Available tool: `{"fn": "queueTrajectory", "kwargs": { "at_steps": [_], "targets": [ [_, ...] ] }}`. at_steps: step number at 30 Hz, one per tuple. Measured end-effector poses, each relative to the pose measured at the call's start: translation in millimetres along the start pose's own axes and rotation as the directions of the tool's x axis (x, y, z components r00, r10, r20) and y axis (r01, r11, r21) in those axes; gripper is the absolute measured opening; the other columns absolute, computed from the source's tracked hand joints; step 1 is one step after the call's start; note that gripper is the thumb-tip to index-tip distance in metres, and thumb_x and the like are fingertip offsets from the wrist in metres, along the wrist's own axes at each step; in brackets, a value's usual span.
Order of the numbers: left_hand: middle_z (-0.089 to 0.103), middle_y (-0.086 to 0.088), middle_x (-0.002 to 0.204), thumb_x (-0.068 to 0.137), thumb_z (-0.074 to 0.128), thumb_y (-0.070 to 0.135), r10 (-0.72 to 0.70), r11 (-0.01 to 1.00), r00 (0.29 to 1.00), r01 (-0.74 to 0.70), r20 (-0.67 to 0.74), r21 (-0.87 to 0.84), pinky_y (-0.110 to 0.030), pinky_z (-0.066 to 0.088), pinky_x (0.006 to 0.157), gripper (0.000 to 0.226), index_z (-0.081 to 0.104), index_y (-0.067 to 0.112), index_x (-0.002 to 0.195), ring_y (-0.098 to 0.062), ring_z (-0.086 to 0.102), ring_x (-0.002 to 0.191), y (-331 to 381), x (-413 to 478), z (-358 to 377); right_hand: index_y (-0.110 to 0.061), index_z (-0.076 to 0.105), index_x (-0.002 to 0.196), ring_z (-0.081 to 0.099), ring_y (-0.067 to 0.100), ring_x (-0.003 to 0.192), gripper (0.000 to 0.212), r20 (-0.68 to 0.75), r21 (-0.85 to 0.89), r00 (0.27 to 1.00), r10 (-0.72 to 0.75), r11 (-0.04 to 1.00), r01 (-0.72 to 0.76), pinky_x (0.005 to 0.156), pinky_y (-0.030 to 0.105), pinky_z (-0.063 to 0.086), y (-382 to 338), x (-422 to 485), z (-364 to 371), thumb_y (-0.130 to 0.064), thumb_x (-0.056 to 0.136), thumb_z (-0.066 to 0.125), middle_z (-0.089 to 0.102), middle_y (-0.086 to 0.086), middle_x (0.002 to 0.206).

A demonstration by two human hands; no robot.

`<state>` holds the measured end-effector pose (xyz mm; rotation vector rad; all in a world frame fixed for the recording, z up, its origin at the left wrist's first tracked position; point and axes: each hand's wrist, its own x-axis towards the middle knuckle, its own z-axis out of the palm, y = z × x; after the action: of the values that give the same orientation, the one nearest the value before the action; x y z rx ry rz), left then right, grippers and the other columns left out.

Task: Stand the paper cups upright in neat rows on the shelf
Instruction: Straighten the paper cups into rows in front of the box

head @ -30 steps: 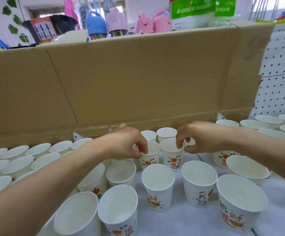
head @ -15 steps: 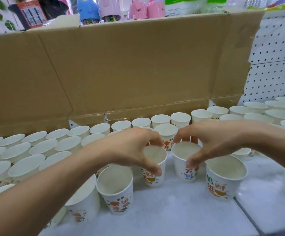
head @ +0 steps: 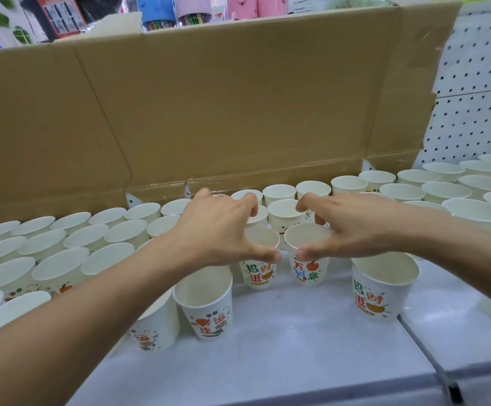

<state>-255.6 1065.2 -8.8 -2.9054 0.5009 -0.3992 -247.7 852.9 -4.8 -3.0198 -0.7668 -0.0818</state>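
A person's two bare hands work over a white shelf (head: 311,341) crowded with upright paper cups. The left hand (head: 221,230) pinches the rim of one printed cup (head: 259,259) between thumb and fingers; the right hand (head: 352,227) pinches the rim of the cup beside it (head: 307,259). Each grip is narrow, closed on its own cup. Both cups stand upright, nearly touching, at the near edge of the rows that fill the far part of the shelf in front of a tall cardboard sheet (head: 238,106). The step in hand appears to be seating this pair in line. Next, likely, release them and gather the loose cups nearer: one at near left (head: 206,306), one at near right (head: 382,288)
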Motion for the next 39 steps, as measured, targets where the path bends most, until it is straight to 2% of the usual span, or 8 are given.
{"fn": "queueTrajectory", "kwargs": {
  "at_steps": [7, 15, 19, 21, 23, 28, 33, 39],
  "targets": [
    [0.068, 0.01, 0.103, 0.062, 0.048, 0.088, -0.02, 1.0, 1.0, 0.02, -0.001, 0.001, -0.037, 0.033, 0.089, 0.077, 0.043, 0.029, 0.111, -0.016, 0.059, 0.097, 3.1, 2.0, -0.1, -0.028, 0.035, 0.135, 0.046, 0.013, 0.094, 0.075, -0.058, 0.036, 0.998, -0.005, 0.999, 0.007, 0.077, 0.033, 0.042, -2.7, 5.8, 5.6, -0.07, 0.077, 0.057, 0.056, -0.007, 0.127],
    [0.068, 0.01, 0.103, 0.06, 0.044, 0.091, -0.078, 0.997, 0.997, 0.077, 0.02, 0.019, -0.037, 0.034, 0.088, 0.082, 0.046, 0.028, 0.113, -0.014, 0.06, 0.097, 3.4, 0.4, -1.9, -0.028, 0.037, 0.136, 0.052, 0.015, 0.11, 0.078, -0.097, 0.058, 0.995, -0.009, 0.998, 0.014, 0.079, 0.031, 0.041, 0.5, 6.3, 12.1, -0.074, 0.076, 0.055, 0.052, -0.008, 0.136],
    [0.063, 0.013, 0.111, 0.064, 0.039, 0.089, -0.112, 0.993, 0.992, 0.113, -0.055, 0.017, -0.039, 0.036, 0.092, 0.076, 0.047, 0.03, 0.111, -0.014, 0.057, 0.102, 11.1, -4.5, -11.1, -0.033, 0.044, 0.132, 0.052, 0.009, 0.098, 0.071, -0.115, 0.193, 0.993, 0.025, 0.981, -0.002, 0.081, 0.032, 0.044, 12.3, -3.9, -2.3, -0.075, 0.075, 0.05, 0.055, -0.01, 0.125],
    [0.059, 0.015, 0.115, 0.074, 0.04, 0.08, -0.075, 0.985, 0.989, 0.053, -0.127, -0.165, -0.037, 0.038, 0.091, 0.063, 0.051, 0.031, 0.113, -0.01, 0.053, 0.106, 22.9, -11.2, -14.0, -0.033, 0.055, 0.121, 0.057, 0.01, 0.093, 0.058, -0.213, 0.331, 0.974, 0.072, 0.944, 0.002, 0.081, 0.032, 0.047, 28.3, -15.6, -17.9, -0.07, 0.077, 0.05, 0.061, -0.01, 0.112],
    [0.055, 0.017, 0.116, 0.079, 0.045, 0.069, -0.017, 0.885, 0.99, -0.05, -0.14, -0.463, -0.031, 0.041, 0.091, 0.053, 0.053, 0.032, 0.115, -0.004, 0.049, 0.108, 42.7, -20.2, -11.6, -0.03, 0.063, 0.111, 0.059, 0.008, 0.09, 0.034, -0.283, 0.386, 0.954, 0.102, 0.922, 0.016, 0.078, 0.028, 0.047, 47.0, -31.7, -30.3, -0.053, 0.087, 0.057, 0.064, -0.011, 0.1],
    [0.055, 0.02, 0.125, 0.081, 0.064, 0.052, 0.197, 0.751, 0.953, -0.296, -0.229, -0.589, -0.023, 0.035, 0.102, 0.038, 0.062, 0.036, 0.115, 0.001, 0.043, 0.119, 98.0, -21.0, 13.4, -0.03, 0.07, 0.098, 0.061, 0.005, 0.092, 0.014, -0.094, 0.231, 0.994, 0.062, 0.972, -0.039, 0.077, 0.024, 0.049, 80.5, -59.6, -24.3, -0.038, 0.088, 0.066, 0.066, -0.019, 0.092],
    [0.063, 0.022, 0.092, 0.082, 0.07, 0.04, 0.167, 0.795, 0.945, -0.298, -0.282, -0.528, -0.04, 0.042, 0.092, 0.013, 0.074, 0.036, 0.093, -0.005, 0.051, 0.1, 116.1, -16.2, 16.4, -0.028, 0.073, 0.086, 0.06, 0.003, 0.08, 0.008, -0.015, 0.113, 0.999, 0.031, 0.993, -0.029, 0.064, 0.021, 0.044, 88.2, -69.0, -6.2, -0.035, 0.082, 0.072, 0.066, -0.016, 0.082],
    [0.066, 0.02, 0.08, 0.082, 0.073, 0.036, 0.188, 0.849, 0.96, -0.265, -0.208, -0.456, -0.039, 0.046, 0.082, 0.01, 0.077, 0.032, 0.09, -0.008, 0.056, 0.086, 85.2, -36.1, -12.5, -0.026, 0.071, 0.081, 0.06, 0.007, 0.075, 0.008, -0.071, 0.057, 0.997, -0.006, 0.998, 0.01, 0.073, 0.036, 0.054, 68.4, -80.4, -2.9, -0.032, 0.085, 0.068, 0.065, -0.012, 0.075]
  ]
}}
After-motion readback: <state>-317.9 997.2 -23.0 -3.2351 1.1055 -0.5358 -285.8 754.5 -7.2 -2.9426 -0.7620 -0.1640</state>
